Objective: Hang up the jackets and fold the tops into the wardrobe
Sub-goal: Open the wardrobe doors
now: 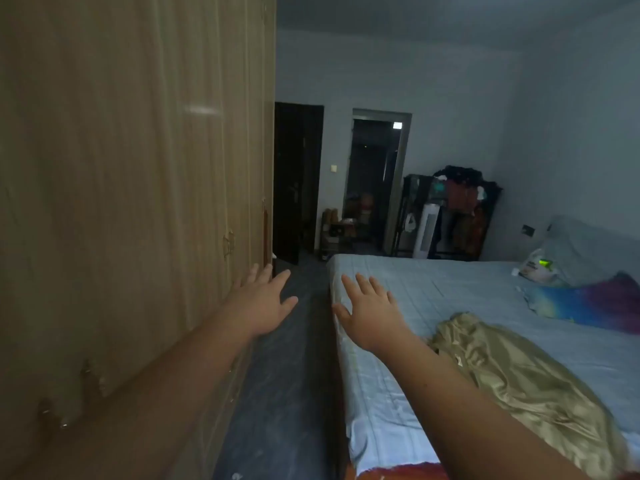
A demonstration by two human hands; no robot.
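1. While both arms are reaching forward, the fingers (260, 274) of the left hand (265, 303) are lying straight and spread, released and grasping nothing. They are hovering just beside the wardrobe (138, 168); contact with it cannot be confirmed.
2. The right hand (369, 313) is likewise showing splayed, relaxed fingers, holding nothing, and is hovering over the near edge of the bed (433, 289).
3. On the left, the wardrobe is standing with every visible door closed, and its door handles (228, 242) are going untouched. Its interior is hidden, so nothing stored can be verified.
4. One olive-gold satin garment (512, 372) is lying crumpled on the bed, just beside the right forearm. Whether it is a jacket or a top cannot be told.
5. Against the far wall, a clothes rack (460, 209) is holding dark and orange items, well apart from both hands. Their part in the task cannot be told.
6. Judgement: progress is appearing slight, or paused between items. At least this garment is awaiting collection. A door is needing opening, then hanging or folding, then placing inside.
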